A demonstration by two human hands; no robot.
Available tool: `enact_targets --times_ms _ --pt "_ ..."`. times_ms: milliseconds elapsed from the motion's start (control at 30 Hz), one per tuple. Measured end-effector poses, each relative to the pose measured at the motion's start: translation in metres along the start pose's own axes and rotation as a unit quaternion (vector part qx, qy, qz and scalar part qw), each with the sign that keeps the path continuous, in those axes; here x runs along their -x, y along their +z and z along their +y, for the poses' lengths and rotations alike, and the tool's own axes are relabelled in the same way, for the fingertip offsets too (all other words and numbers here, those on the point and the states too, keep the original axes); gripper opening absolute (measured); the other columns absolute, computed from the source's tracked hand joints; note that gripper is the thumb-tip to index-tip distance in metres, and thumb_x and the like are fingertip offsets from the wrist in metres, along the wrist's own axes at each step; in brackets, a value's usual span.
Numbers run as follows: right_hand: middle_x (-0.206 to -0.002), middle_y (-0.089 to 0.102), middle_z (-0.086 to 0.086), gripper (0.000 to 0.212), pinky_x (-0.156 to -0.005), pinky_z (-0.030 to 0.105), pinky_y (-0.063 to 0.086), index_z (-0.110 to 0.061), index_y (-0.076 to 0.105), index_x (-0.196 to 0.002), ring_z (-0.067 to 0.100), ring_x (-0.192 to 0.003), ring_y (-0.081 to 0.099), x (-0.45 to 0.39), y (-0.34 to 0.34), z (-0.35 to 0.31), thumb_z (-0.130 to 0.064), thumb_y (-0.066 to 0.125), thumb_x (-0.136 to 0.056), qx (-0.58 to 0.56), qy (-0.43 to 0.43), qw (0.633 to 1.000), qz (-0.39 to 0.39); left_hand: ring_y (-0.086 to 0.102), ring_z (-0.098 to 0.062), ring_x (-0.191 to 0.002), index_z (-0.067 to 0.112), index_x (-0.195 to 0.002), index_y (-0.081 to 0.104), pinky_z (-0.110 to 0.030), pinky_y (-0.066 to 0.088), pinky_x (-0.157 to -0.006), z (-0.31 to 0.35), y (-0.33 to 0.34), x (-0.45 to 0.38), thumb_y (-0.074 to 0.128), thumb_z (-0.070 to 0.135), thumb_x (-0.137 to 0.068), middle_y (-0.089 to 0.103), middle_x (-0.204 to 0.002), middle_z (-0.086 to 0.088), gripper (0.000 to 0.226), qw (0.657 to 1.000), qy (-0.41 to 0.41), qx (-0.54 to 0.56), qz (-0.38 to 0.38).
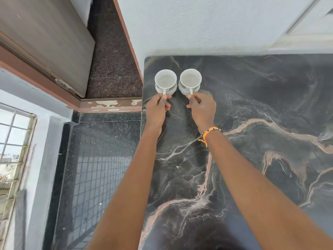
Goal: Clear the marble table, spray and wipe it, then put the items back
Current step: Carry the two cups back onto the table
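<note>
Two white cups with a dark patterned band stand side by side at the far left corner of the black marble table [252,105]. My left hand [157,109] pinches the handle of the left cup [165,80]. The handle of the right cup [190,80] is pinched by my right hand [202,110], whose wrist wears an orange thread and a bead bracelet. Both cups look empty and upright. I cannot tell whether they rest on the marble or hover just above it.
A pale wall runs along the table's far edge. Left of the table lies dark speckled floor, with a wooden door and brown frame [45,42] at the far left and a barred window [12,141] lower left. The marble shows pinkish veins.
</note>
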State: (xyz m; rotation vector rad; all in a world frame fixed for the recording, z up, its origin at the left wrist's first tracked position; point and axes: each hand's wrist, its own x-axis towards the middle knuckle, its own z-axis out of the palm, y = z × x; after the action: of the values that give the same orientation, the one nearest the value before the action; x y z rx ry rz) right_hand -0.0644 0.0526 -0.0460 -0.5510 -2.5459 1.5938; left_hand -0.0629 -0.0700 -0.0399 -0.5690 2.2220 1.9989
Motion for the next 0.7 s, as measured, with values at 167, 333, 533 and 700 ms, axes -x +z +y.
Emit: enact_targets --times_ms 167,333,533,700 --pt "-0.065 0.057 -0.005 0.018 -0.068 0.035 0.052 -0.004 0.069 -0.082 0.024 -0.064 0.067 0.001 -0.001 0.000 -0.016 0.057 -0.090 -0.017 0.005 1.000 0.003 0.049 -0.005 -0.064 0.015 -0.109 0.052 -0.017 0.044 -0.068 0.004 0.003 0.014 0.045 0.021 -0.097 0.050 -0.074 0.004 0.015 0.998 -0.042 0.027 0.048" --pt "-0.078 0.062 -0.008 0.015 -0.075 0.035 0.053 -0.013 0.070 -0.093 0.020 -0.075 0.065 0.013 -0.022 0.003 -0.016 0.056 -0.090 -0.078 0.039 0.996 0.002 0.043 -0.006 -0.059 0.019 -0.101 0.049 -0.017 0.041 -0.061 0.008 0.013 0.047 0.041 0.023 -0.098 0.045 -0.074 0.003 0.009 0.976 -0.118 0.125 0.134" --pt "-0.072 0.057 -0.009 0.017 -0.073 0.030 0.053 -0.018 0.068 -0.083 -0.002 -0.053 0.056 0.046 -0.094 0.020 -0.015 0.054 -0.091 -0.171 0.069 0.983 -0.016 0.044 -0.006 -0.061 0.020 -0.087 0.057 -0.015 0.042 -0.061 0.015 0.062 0.108 0.047 0.016 -0.095 0.049 -0.071 0.004 0.013 0.982 -0.121 0.123 0.071" --pt "-0.069 0.056 -0.006 0.020 -0.066 0.020 0.052 -0.021 0.067 -0.078 0.006 -0.063 0.054 0.072 -0.192 0.046 -0.013 0.054 -0.091 -0.228 0.079 0.971 0.002 0.045 -0.008 -0.061 0.019 -0.083 0.057 -0.016 0.040 -0.061 0.024 0.137 0.168 0.046 0.012 -0.094 0.050 -0.069 0.002 0.017 0.990 -0.089 0.114 0.003"
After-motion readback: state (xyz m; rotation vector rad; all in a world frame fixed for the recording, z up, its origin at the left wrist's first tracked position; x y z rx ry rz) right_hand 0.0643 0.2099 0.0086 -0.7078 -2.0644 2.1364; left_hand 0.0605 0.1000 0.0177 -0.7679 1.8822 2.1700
